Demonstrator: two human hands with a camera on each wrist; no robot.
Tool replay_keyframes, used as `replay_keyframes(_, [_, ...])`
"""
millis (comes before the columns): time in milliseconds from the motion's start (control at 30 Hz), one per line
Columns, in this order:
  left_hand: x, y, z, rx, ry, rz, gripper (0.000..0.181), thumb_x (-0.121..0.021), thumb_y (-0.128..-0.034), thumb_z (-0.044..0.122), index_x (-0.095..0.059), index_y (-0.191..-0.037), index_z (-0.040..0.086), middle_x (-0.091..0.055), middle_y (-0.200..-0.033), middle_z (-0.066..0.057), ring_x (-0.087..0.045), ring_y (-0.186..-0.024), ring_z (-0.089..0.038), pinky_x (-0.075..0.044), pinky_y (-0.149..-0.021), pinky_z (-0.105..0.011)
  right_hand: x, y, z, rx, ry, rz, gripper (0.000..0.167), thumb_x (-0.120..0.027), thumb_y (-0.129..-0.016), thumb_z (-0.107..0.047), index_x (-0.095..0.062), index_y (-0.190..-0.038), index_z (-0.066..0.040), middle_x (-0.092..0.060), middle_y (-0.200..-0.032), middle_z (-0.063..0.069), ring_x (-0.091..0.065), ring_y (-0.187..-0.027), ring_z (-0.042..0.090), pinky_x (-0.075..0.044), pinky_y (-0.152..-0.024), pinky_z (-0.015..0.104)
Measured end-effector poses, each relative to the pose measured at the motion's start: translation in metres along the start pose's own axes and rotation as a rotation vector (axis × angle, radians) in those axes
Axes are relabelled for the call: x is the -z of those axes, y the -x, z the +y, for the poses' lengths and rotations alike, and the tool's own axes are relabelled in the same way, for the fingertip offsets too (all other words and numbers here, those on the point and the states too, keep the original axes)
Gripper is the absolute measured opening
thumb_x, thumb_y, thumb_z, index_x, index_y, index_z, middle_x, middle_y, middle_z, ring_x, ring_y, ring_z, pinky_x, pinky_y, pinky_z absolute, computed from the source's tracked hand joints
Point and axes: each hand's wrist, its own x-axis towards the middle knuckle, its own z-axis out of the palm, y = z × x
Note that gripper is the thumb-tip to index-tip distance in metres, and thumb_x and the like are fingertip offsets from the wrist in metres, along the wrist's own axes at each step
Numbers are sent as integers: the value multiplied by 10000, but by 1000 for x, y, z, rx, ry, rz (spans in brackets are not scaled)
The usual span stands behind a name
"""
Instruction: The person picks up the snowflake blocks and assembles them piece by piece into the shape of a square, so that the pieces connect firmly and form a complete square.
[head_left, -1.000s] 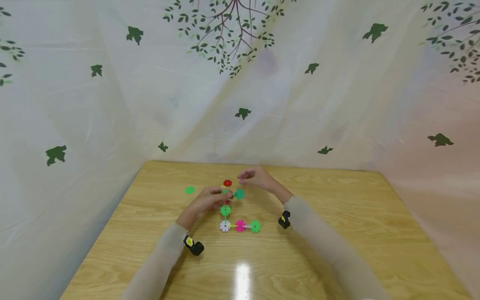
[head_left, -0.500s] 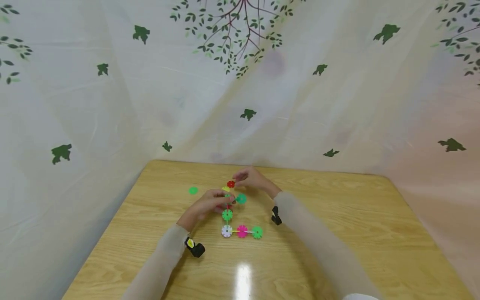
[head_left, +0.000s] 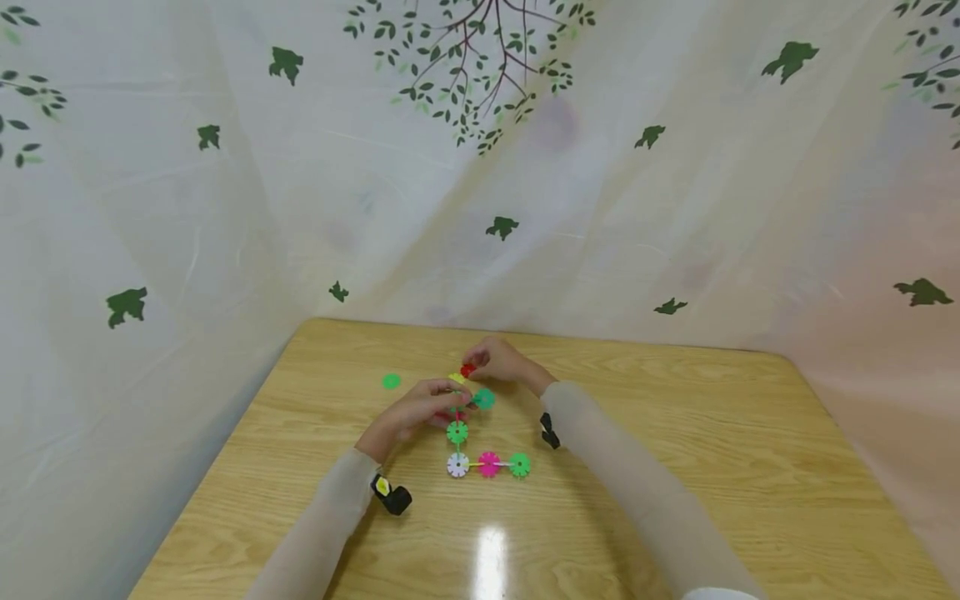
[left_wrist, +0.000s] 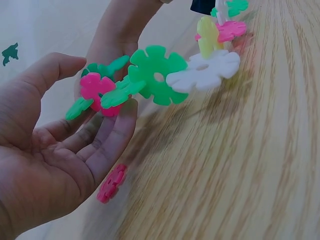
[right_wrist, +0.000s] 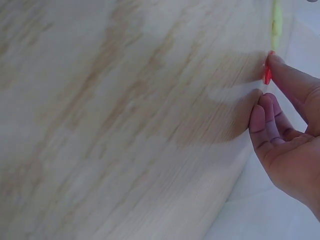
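In the head view, my left hand (head_left: 420, 407) holds a linked chain of flower-shaped plastic discs near its far end. The left wrist view shows its fingers curled under a pink disc (left_wrist: 95, 87) with green discs joined to it. From there the chain runs to a green disc (head_left: 457, 432), then a white disc (head_left: 458, 465), a pink disc (head_left: 489, 464) and a green disc (head_left: 520, 465). A teal disc (head_left: 485, 399) sticks out beside the left fingertips. My right hand (head_left: 501, 360) pinches a red disc (right_wrist: 268, 75), close to a yellow disc (head_left: 456, 379).
One loose green disc (head_left: 392, 381) lies on the wooden table (head_left: 675, 467), left of the hands. A printed cloth (head_left: 420, 250) hangs behind the table's far edge. Small black cameras (head_left: 393, 495) are strapped to both wrists.
My right hand has moved left and down to the red disc and now pinches it. The left hand keeps its hold on the chain. The whole view has shifted slightly.
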Motion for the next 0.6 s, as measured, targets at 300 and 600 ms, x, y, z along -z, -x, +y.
replay_keyframes(300, [-10,-3,6,-10,-47,42,410,-691,-976,227,-628,-1346,63,-694,-1045,-56,-649,-826,-112,-578,-705,-248,10,15,4,-102,-89,23,229,-787,-824,40,-691,-1032,43,-709,-1001,152,-634,-896,170,-563,-814,244])
replay_keyframes(600, [-18,-9,5,-51,-38,96,396,-708,-960,166,-626,-1326,38,-702,-956,-35,-649,-840,-132,-545,-699,-221,18,39,8,-140,-185,26,221,-735,-843,108,-661,-1050,82,-715,-1052,215,-675,-940,207,-569,-818,245])
